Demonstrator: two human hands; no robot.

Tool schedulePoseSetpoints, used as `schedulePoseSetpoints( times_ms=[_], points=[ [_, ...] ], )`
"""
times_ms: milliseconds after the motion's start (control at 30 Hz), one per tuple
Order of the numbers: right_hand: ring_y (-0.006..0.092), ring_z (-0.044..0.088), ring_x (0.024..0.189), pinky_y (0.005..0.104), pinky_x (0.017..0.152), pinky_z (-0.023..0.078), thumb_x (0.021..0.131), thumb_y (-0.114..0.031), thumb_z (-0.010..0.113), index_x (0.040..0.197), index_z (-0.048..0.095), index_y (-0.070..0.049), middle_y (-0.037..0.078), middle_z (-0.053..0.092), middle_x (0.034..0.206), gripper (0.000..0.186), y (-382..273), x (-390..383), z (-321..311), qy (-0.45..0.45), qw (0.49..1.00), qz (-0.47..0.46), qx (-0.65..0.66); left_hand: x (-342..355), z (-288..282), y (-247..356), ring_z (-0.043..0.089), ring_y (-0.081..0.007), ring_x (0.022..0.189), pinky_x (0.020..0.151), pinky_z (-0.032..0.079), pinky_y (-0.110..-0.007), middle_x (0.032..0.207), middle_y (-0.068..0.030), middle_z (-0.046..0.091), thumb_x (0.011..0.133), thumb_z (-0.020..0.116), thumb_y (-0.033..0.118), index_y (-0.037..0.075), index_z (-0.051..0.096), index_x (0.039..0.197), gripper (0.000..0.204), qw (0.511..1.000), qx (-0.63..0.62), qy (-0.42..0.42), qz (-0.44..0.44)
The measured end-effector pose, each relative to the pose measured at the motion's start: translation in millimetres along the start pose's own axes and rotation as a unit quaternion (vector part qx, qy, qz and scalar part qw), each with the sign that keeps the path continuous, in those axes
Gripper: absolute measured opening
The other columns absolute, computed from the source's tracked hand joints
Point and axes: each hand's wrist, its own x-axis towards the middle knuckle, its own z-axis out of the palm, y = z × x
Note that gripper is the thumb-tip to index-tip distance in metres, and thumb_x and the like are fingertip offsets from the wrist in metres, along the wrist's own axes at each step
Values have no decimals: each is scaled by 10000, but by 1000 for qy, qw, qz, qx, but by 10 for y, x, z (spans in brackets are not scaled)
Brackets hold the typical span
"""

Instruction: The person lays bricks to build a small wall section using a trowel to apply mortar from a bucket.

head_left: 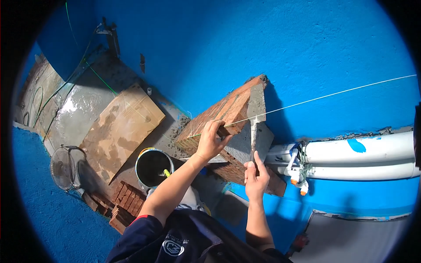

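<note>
A low wall of red bricks (pixel 219 109) juts out from the blue wall, with wet mortar along its top. My left hand (pixel 212 141) is at its near edge, fingers curled over a brick (pixel 236 127) beside a taut white string (pixel 333 93). In my right hand (pixel 256 177) is a trowel (pixel 257 103), gripped by its handle with the index finger stretched along it. Grey mortar coats the trowel's blade, which lies over the end of the brickwork. What my left fingertips press on underneath is hidden.
White pipes (pixel 359 151) run along the blue wall at right. A black bucket (pixel 151 168) stands left of my left forearm. Beyond it lie a stained cardboard sheet (pixel 123 127), a wire fan guard (pixel 63 168) and stacked bricks (pixel 129 199). A green hose (pixel 57 92) trails far left.
</note>
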Motion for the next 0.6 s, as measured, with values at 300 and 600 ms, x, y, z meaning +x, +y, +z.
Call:
schedulePoseSetpoints(
  times_ms=[300, 600],
  points=[
    [59, 522, 662, 224, 601, 450, 954, -116, 552, 1327, 543, -49, 65, 680, 856, 379, 101, 42, -2, -4, 998, -26, -49, -15, 4, -20, 558, -357, 929, 798, 472, -421, 979, -161, 583, 668, 812, 117, 6, 562, 1062, 480, 1000, 7, 12, -1],
    [65, 523, 653, 226, 587, 445, 952, -103, 541, 1329, 541, -47, 49, 672, 837, 381, -3, 21, -42, -13, 999, -10, -33, -11, -29, -73, 557, -339, 1035, 885, 468, -405, 1090, -152, 577, 694, 824, 161, 25, 542, 1134, 540, 999, -1, -35, -41]
  ],
)
